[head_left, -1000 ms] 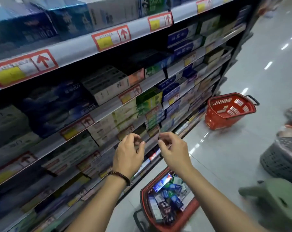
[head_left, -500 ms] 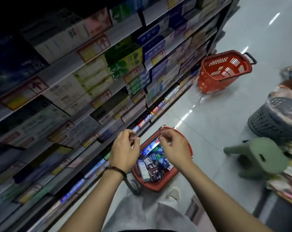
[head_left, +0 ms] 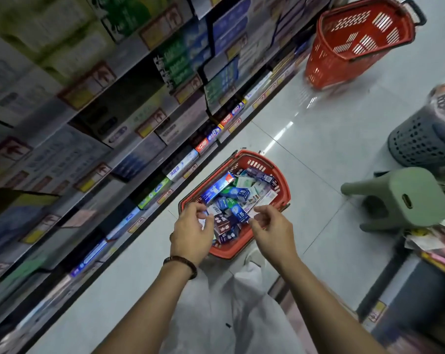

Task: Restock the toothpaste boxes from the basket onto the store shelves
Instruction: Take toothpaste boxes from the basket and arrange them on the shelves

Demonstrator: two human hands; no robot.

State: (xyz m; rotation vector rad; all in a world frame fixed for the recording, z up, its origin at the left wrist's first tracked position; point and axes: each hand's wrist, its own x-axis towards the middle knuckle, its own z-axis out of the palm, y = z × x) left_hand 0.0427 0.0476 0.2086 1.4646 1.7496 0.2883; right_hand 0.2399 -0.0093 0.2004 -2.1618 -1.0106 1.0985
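- Left hand: held over the near-left rim of the red basket, back of the hand towards the camera. The fingers are loosely curled and the thumb and forefinger tips lie close together. It cannot be told whether they pinch anything.
- Right hand: held level with the left hand, over the near-right part of the same basket. The fingers are loosely curled, with the forefinger and thumb tips near each other. It cannot be told whether they grip or touch a box.
- Toothpaste boxes: heaped loosely in the basket, directly below and just ahead of both sets of fingertips. Most are blue, white or green.
- Small blue box: lies just beside the right fingertips, between the two hands.
- Dark red box: lies between the two hands, nearer the left thumb.
- Shelves: run along the left of the left hand and away ahead of it, stocked with boxed toothpaste and fitted with red and yellow price tags. The view here is blurred.
- Beaded bracelet: worn on the left wrist, behind the hand.
- Second red basket: stands on the floor well ahead of the right hand.
- Green stool: stands to the right of the right hand, well apart from it.
- Grey perforated bin: stands beyond the stool, further right.
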